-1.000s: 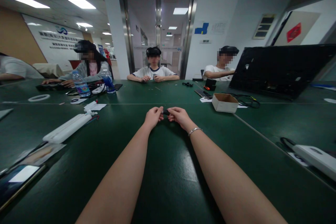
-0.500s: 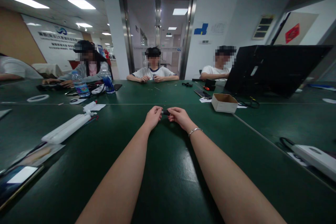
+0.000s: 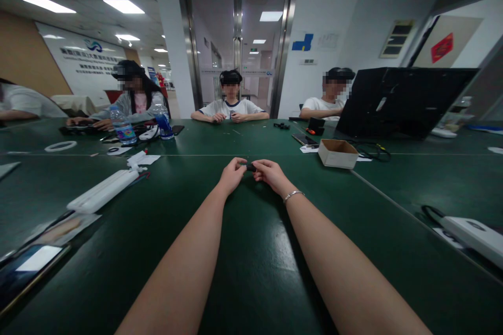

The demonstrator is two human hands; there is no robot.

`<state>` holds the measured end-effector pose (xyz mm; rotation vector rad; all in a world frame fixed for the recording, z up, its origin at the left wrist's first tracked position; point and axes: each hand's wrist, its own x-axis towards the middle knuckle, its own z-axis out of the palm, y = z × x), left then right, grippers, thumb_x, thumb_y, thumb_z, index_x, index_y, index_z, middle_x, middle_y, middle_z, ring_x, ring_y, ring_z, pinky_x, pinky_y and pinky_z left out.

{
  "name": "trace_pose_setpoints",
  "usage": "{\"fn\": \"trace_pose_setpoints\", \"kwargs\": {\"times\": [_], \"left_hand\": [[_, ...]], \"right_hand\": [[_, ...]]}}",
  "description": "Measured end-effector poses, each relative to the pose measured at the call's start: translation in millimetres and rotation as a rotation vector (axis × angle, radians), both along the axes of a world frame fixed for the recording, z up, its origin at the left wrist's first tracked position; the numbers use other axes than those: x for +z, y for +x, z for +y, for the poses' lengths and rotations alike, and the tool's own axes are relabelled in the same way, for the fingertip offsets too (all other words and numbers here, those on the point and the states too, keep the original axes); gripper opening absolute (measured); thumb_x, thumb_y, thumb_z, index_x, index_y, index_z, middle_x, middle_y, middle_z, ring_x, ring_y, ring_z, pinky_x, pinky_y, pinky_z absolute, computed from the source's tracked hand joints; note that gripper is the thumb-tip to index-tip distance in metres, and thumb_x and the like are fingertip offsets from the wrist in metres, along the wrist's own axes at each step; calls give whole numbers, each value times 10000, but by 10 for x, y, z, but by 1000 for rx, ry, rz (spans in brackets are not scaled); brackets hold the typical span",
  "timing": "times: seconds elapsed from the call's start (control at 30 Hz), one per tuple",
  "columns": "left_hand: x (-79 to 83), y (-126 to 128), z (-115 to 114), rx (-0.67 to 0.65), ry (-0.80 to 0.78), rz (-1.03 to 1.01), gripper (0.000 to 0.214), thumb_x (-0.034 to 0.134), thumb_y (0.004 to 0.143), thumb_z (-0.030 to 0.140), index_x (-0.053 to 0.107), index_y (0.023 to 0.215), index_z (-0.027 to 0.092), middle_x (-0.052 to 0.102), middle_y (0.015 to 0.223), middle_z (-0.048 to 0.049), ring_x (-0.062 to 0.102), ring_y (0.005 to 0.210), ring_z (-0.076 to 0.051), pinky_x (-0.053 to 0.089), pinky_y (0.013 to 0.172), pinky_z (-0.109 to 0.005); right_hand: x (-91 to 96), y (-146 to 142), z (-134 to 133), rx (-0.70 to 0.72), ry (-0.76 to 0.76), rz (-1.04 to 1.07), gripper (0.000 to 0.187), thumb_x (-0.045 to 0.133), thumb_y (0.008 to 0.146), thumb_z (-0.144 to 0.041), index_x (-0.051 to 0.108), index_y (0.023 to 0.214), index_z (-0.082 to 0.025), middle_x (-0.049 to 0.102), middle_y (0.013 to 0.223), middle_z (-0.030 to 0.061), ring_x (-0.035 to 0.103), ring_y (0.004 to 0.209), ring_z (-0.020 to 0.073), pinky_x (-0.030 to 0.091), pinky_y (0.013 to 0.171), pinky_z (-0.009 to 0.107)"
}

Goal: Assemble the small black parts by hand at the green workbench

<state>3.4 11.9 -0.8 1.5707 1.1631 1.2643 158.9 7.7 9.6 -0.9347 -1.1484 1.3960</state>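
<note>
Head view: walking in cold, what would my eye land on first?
Two bare arms stretch over the dark green table, where the left hand and right hand meet to pinch a small black part. Opposite, a person sits before a glass door. To the right, a cardboard box lies before a big black panel.

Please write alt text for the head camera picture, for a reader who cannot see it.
A left hand and a right hand pinch a small black object between them over a dark green table. An open brown cardboard box lies to the right, and a person in a white shirt sits opposite.
</note>
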Motion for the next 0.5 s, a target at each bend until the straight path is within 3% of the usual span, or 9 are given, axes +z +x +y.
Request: {"fn": "trace_pose_setpoints", "kwargs": {"times": [0.1,0.5], "left_hand": [[-10,1,6,-28,-12,-10,262,466,849,365,591,952,159,524,595,16,450,479,-82,350,471,-187],[3,5,1,5,-49,-17,264,486,829,343,584,994,161,511,623,18,439,490,-83,330,460,-187]], "right_hand": [[-1,3,3,13,3,7,62,679,814,-150,636,822,-106,597,578,23,578,473,98,504,431,153],[-4,3,-5,23,10,36,103,712,789,-168,634,819,-109,612,593,30,573,466,99,501,431,163]]}}
